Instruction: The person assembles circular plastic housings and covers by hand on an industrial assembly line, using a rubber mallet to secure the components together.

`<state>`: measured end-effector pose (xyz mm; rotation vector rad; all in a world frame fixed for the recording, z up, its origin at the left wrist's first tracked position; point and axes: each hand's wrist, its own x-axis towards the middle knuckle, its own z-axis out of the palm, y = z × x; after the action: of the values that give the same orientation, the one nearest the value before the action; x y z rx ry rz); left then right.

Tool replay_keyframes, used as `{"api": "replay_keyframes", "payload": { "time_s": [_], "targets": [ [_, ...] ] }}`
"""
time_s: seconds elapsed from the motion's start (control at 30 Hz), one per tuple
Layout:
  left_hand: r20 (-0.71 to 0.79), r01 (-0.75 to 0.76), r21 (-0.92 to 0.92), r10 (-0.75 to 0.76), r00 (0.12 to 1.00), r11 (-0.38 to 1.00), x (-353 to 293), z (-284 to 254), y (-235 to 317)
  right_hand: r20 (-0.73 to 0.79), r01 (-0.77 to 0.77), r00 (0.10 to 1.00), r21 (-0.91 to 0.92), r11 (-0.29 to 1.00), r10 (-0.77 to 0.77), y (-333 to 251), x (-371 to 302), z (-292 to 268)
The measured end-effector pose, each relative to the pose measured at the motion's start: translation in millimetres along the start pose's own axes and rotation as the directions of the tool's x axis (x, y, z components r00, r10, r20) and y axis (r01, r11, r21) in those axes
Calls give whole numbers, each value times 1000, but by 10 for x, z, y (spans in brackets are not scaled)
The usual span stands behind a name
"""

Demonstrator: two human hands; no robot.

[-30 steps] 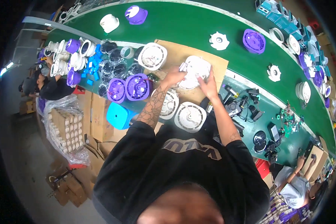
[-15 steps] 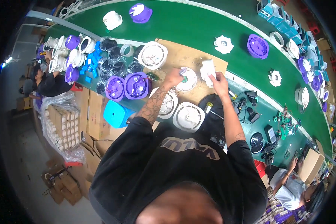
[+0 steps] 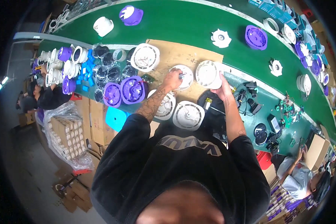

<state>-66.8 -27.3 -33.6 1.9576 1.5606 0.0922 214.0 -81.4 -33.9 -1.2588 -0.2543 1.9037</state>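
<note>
My right hand (image 3: 224,90) grips the rim of a white plastic housing (image 3: 208,74), rounded-square in outline, with its broad round side facing up. My left hand (image 3: 172,79) is over a white round disc (image 3: 187,80) on the cardboard sheet (image 3: 175,50). Its fingers are closed around a small grey piece (image 3: 181,75) whose kind is hard to make out. Nearest to me lie two more white housings, one (image 3: 188,115) in front and another (image 3: 163,106) partly under my left forearm. A further white housing (image 3: 145,57) sits at the cardboard's far left corner.
Purple housings (image 3: 133,90) and plastic-wrapped black round parts (image 3: 113,74) stand at left. Beyond runs a green belt (image 3: 175,22) with a white fan wheel (image 3: 221,38) and a purple housing (image 3: 256,37). Black adapters with cables (image 3: 253,106) lie right. Another person (image 3: 296,175) works at lower right.
My right hand has turned the white housing from nearly edge-on to broad side up. My left hand stays at the disc, its fingers now lower over it. The whole view has shifted slightly.
</note>
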Motion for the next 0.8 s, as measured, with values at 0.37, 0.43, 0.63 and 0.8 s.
{"api": "replay_keyframes", "payload": {
  "time_s": [0.37,0.43,0.63,0.8],
  "targets": [
    [147,13,67,-23,989,998,9,-67,2,-395,198,634,-748,634,-665,46,-314,136],
    [66,-84,216,72,995,973,-14,-75,-29,44,161,416,-987,26,-908,25,-508,436],
    [245,-142,79,119,962,987,126,-191,79,445,437,788,-891,-124,-424,283,-4,908],
    [262,-27,70,8,965,997,216,-118,-29,470,457,792,-880,-132,-389,544,370,832]
  ]
}}
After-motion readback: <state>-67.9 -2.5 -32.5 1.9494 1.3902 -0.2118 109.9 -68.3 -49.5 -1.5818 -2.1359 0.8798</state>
